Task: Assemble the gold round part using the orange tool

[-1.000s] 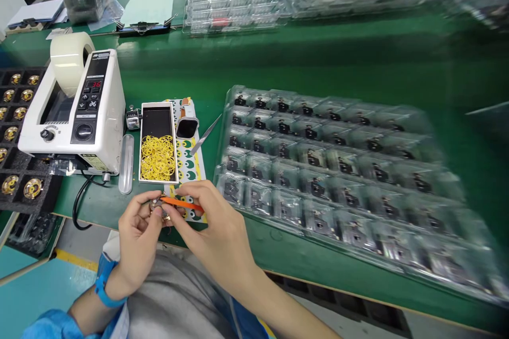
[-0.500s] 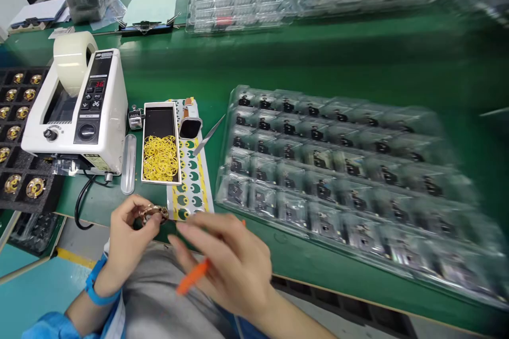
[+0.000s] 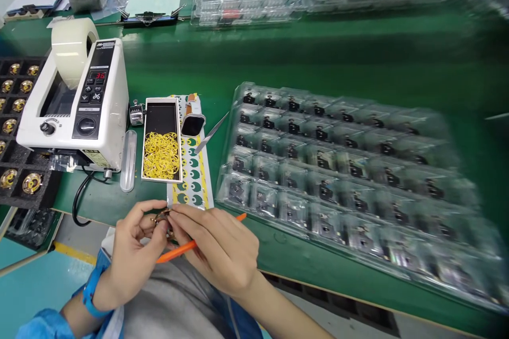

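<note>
My left hand (image 3: 133,254) pinches a small round coppery metal part (image 3: 162,215) between thumb and fingers. Against the same part rest the fingertips of my right hand (image 3: 225,246). A thin orange stick-like tool (image 3: 177,252) lies through the right hand's curled fingers, one end showing past the knuckles. Just beyond the hands is a white box (image 3: 180,159) with yellow rings (image 3: 161,156) inside. Beside it lies a sheet of green and yellow cutouts (image 3: 194,190), with a smartwatch (image 3: 193,124) on top. Much of the metal part is hidden by the fingers.
A white tape dispenser (image 3: 107,116) stands left, beside a black foam tray (image 3: 43,204) of gold round parts. A clear blister tray (image 3: 274,217) of black parts covers the right side. Tweezers (image 3: 212,132), a tally counter (image 3: 136,115) and a clear plastic case (image 3: 128,161) lie between.
My right hand has moved left and closed in on the metal part in my left hand. The orange tool has swung with it. The view has shifted slightly.
</note>
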Action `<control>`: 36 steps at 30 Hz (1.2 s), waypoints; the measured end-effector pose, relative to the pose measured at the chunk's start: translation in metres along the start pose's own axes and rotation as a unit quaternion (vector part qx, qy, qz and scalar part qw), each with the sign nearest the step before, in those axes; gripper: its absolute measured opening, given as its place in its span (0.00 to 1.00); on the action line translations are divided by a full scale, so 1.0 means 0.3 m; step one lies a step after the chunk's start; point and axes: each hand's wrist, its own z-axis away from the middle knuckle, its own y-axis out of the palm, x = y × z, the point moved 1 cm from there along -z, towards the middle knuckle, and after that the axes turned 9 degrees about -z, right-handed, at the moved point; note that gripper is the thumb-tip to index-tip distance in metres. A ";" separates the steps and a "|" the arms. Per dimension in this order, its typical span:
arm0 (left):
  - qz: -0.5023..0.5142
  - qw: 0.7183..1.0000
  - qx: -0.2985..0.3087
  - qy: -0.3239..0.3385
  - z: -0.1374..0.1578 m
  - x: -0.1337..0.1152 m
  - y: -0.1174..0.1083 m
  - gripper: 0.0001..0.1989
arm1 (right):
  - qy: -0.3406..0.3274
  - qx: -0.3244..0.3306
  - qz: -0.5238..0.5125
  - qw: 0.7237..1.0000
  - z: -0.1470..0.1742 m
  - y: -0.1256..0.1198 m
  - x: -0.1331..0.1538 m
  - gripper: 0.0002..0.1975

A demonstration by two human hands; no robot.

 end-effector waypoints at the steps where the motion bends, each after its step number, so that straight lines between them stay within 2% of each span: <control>1: -0.023 1.000 -0.001 0.009 0.000 0.000 -0.003 0.09 | -0.007 0.002 -0.002 1.000 0.001 -0.002 -0.003 0.07; 8: -0.091 0.995 0.000 0.031 -0.002 0.005 -0.010 0.09 | -0.040 0.041 0.004 0.998 0.004 -0.009 -0.016 0.06; 17: -0.142 0.988 -0.025 0.059 0.004 0.008 0.008 0.10 | 0.019 -0.033 -0.023 0.999 0.025 0.015 -0.001 0.04; 21: -0.094 0.995 -0.021 0.019 -0.012 0.019 0.006 0.06 | 0.052 -0.045 -0.027 0.997 0.032 0.021 0.011 0.05; 23: -0.051 0.998 -0.024 -0.016 -0.026 0.027 0.001 0.06 | 0.091 -0.044 -0.066 0.993 0.031 0.007 0.017 0.05; 26: -0.013 0.999 -0.016 -0.042 -0.048 0.029 -0.009 0.10 | 0.194 -0.022 -0.185 0.963 0.018 -0.034 0.014 0.03; 29: 0.003 1.000 0.016 -0.023 -0.058 0.020 -0.015 0.09 | 0.273 0.046 -0.265 0.924 -0.001 -0.067 0.002 0.06; 32: 0.017 0.999 0.043 -0.009 -0.053 0.007 -0.015 0.05 | 0.278 0.114 -0.322 0.898 -0.008 -0.070 -0.004 0.07; 36: 0.046 0.996 0.076 -0.021 -0.040 -0.013 -0.011 0.05 | 0.294 0.111 -0.355 0.881 0.004 -0.055 0.004 0.04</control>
